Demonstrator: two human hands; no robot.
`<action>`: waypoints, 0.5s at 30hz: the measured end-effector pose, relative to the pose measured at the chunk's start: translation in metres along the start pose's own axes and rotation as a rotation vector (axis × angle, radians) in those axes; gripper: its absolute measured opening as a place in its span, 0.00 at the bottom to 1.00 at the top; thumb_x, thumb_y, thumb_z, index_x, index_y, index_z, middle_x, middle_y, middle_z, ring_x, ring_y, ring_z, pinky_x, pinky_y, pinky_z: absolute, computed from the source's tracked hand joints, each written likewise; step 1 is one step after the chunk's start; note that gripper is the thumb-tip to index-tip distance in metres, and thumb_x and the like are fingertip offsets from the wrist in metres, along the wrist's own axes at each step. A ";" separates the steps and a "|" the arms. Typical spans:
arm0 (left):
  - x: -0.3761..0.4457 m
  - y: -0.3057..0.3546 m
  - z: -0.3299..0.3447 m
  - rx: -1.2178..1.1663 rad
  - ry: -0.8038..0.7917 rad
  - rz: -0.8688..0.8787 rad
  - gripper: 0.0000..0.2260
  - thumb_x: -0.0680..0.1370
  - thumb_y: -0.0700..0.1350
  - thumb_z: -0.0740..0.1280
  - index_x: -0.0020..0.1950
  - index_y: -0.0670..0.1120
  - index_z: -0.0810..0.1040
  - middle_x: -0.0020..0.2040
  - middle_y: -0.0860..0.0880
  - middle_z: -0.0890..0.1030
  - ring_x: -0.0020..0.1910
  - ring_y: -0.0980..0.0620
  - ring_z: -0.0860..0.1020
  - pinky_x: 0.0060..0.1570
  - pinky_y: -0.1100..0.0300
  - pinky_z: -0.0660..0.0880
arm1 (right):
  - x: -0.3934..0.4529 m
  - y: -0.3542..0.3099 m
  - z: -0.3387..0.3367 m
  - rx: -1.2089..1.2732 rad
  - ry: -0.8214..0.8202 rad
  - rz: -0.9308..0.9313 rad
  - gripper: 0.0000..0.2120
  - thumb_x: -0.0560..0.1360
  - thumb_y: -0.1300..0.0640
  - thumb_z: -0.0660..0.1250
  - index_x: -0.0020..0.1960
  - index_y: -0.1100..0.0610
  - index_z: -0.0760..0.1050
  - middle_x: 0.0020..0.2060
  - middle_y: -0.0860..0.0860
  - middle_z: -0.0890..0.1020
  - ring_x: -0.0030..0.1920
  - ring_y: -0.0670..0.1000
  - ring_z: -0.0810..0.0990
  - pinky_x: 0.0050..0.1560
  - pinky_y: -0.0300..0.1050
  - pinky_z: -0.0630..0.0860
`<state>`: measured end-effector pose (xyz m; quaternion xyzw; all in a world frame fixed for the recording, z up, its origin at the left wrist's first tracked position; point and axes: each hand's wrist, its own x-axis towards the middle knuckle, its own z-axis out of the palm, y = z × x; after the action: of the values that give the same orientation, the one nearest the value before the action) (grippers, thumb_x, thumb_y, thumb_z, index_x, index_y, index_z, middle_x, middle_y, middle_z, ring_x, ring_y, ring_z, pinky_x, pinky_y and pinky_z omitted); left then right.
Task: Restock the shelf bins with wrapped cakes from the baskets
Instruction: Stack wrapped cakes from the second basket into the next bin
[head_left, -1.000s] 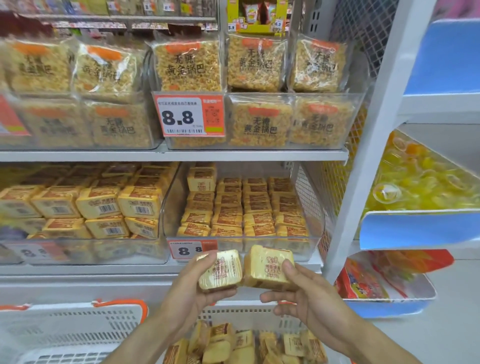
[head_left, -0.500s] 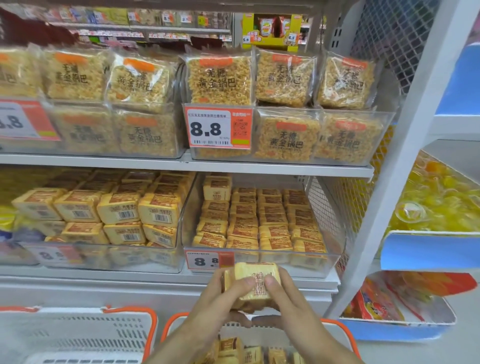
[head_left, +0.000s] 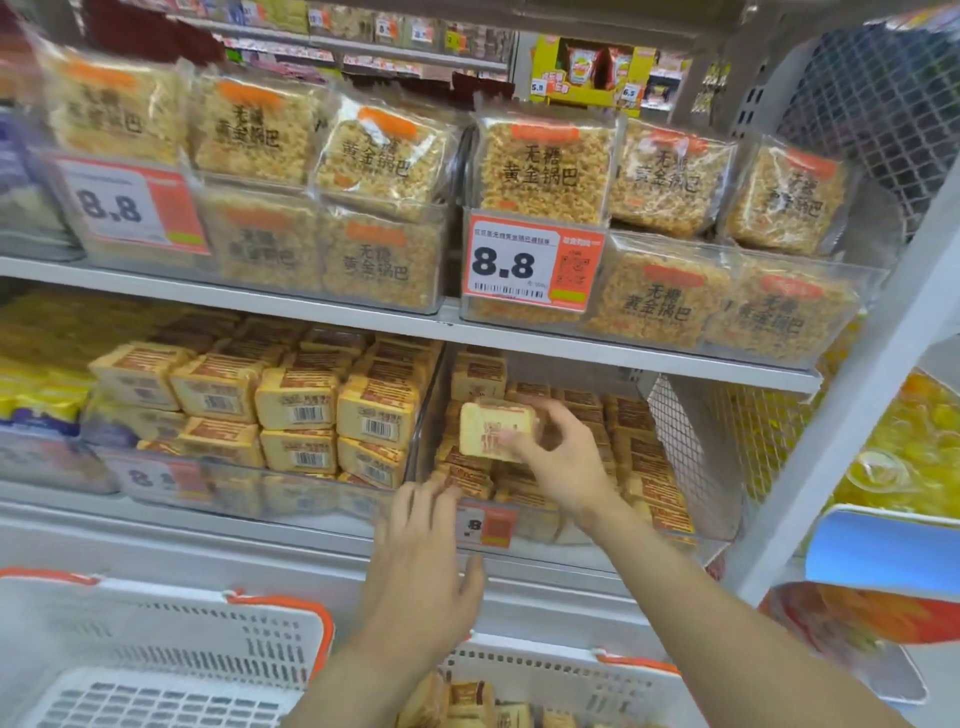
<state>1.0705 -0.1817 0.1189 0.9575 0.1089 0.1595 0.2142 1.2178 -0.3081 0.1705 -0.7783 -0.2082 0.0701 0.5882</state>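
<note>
Wrapped cake is being pinched by the right hand over the bin; it is best lowered flat onto the rows beneath those fingers while the left hand, fingers loosely extended, is reaching the bin's front, contact unclear.

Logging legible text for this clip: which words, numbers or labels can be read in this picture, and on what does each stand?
"8.8": red-and-white price tag on the clear upper right bin.
"8.8": blurred red-and-white price tag on the upper left bin.
"无糖 黄金锅巴": clear bags of golden rice crackers.
"6.5": small tag by the far yellow display.
Small yellow wrapped cake held by the right hand: print unreadable.
Lower tag beside the left hand: partly hidden.
</note>
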 end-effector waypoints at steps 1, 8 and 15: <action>-0.001 0.001 0.000 0.004 -0.019 -0.010 0.30 0.74 0.61 0.53 0.72 0.48 0.69 0.70 0.51 0.68 0.71 0.49 0.61 0.71 0.46 0.67 | 0.009 0.002 0.007 -0.039 -0.005 0.013 0.23 0.73 0.53 0.78 0.65 0.49 0.75 0.57 0.45 0.82 0.58 0.45 0.80 0.57 0.37 0.76; -0.004 0.005 -0.003 0.021 -0.044 0.011 0.28 0.76 0.58 0.56 0.73 0.48 0.67 0.71 0.50 0.67 0.74 0.46 0.60 0.73 0.45 0.63 | 0.046 0.022 0.027 -0.327 -0.163 -0.024 0.28 0.72 0.56 0.79 0.65 0.43 0.68 0.60 0.47 0.76 0.61 0.46 0.76 0.64 0.40 0.73; -0.004 0.008 -0.007 0.042 -0.067 0.015 0.27 0.79 0.57 0.57 0.76 0.49 0.61 0.76 0.50 0.60 0.78 0.47 0.51 0.78 0.51 0.54 | 0.049 0.017 0.024 -0.386 -0.127 -0.033 0.29 0.72 0.62 0.78 0.69 0.49 0.72 0.52 0.38 0.74 0.50 0.36 0.75 0.45 0.16 0.65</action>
<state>1.0658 -0.1874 0.1279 0.9674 0.0977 0.1267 0.1965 1.2577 -0.2706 0.1543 -0.8672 -0.2670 0.0684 0.4148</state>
